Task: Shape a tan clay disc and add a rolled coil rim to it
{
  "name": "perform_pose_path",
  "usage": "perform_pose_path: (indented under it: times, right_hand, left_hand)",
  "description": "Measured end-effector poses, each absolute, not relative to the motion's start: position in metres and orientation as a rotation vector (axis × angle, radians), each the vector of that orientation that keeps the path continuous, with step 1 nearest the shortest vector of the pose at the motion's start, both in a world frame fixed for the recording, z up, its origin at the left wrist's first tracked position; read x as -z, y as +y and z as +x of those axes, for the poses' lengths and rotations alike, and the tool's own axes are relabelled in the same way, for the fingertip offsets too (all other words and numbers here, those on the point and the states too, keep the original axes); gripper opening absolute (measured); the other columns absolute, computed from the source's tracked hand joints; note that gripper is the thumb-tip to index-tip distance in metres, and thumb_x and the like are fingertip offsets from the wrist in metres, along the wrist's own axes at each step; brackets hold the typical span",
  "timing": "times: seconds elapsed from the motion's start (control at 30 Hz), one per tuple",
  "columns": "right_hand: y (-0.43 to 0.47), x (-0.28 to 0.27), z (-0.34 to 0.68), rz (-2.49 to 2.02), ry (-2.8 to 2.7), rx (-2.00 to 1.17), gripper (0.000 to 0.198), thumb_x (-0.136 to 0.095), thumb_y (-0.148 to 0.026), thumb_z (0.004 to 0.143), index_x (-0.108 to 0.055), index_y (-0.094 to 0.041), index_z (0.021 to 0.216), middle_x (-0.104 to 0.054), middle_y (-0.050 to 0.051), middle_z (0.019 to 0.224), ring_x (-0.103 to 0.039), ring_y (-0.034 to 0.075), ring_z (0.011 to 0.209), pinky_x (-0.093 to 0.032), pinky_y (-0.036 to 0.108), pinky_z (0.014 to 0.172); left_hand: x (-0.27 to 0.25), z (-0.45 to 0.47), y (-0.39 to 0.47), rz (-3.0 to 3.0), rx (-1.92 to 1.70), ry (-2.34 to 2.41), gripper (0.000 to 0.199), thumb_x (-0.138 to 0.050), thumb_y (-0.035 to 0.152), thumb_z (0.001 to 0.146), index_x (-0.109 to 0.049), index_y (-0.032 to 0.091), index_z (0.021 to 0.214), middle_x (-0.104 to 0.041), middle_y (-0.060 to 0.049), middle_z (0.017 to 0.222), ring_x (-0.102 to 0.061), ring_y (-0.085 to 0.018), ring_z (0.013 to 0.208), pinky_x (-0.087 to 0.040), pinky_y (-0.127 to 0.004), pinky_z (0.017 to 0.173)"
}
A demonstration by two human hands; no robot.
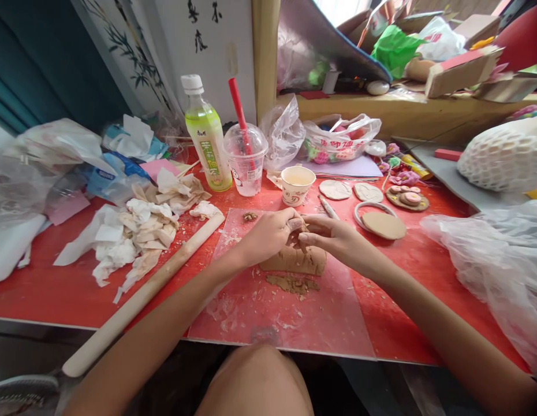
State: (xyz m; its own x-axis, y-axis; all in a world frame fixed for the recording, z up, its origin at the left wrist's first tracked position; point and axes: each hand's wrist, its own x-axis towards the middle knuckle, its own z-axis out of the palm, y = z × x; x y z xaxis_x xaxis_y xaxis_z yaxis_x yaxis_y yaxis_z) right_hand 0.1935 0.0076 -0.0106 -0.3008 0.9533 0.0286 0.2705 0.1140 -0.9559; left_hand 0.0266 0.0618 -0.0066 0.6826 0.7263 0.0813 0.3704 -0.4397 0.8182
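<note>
Both of my hands meet above a brown clay block (293, 263) lying on a clear plastic sheet (268, 315). My left hand (282, 230) is closed, its clay-smeared fingers curled at the tips. From the other side my right hand (327, 236) closes in, thumb and fingers together. A small piece of clay (304, 241) seems to be pinched between the fingertips, mostly hidden by them. The block's top edge looks rough under the fingers. Flattened clay scraps (292, 284) lie just in front of the block, and a little crumbly clay lump (250, 216) sits behind my left wrist.
A long wooden rolling pin (142, 294) slants across the left, beside crumpled tissues (138, 237). Behind stand a drink bottle (208, 144), a plastic cup with straw (246, 162) and a paper cup (297, 186). Clay discs (383, 225) and a plastic bag (493, 242) lie right.
</note>
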Motion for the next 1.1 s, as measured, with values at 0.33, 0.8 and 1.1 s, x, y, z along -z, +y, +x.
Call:
perform_pose_path:
  times: [0.33, 0.8, 1.1]
  right_hand:
    - [0.004, 0.018, 0.184, -1.143, -1.390, -1.493, 0.032, -0.057, -0.041, 0.084, -0.065, -0.020, 0.106, -0.068, 0.007, 0.107, -0.064, 0.019, 0.098, -0.050, 0.036, 0.090]
    - [0.002, 0.016, 0.181, -1.210, -1.317, -1.394, 0.027, -0.057, -0.040, 0.083, -0.065, -0.014, 0.080, -0.067, 0.005, 0.074, -0.064, 0.013, 0.069, -0.053, 0.028, 0.070]
    - [0.003, 0.021, 0.179, -1.157, -1.259, -1.415, 0.027, -0.054, -0.042, 0.084, -0.062, -0.016, 0.078, -0.066, 0.003, 0.074, -0.064, 0.012, 0.067, -0.053, 0.028, 0.068]
  left_hand:
    - [0.010, 0.031, 0.052, 2.186, -0.625, 0.879, 0.012, -0.035, 0.015, 0.085, -0.042, 0.019, 0.077, -0.052, -0.002, 0.081, -0.047, -0.015, 0.075, -0.037, -0.029, 0.069]
    - [0.009, 0.030, 0.058, 2.166, -0.637, 0.886, 0.013, -0.037, 0.028, 0.090, -0.047, 0.019, 0.088, -0.057, 0.000, 0.082, -0.054, -0.013, 0.077, -0.037, -0.026, 0.069]
    - [0.005, 0.030, 0.057, 2.154, -0.653, 0.876, 0.020, -0.036, 0.029, 0.091, -0.053, 0.019, 0.085, -0.060, 0.000, 0.081, -0.054, -0.012, 0.074, -0.036, -0.024, 0.068]
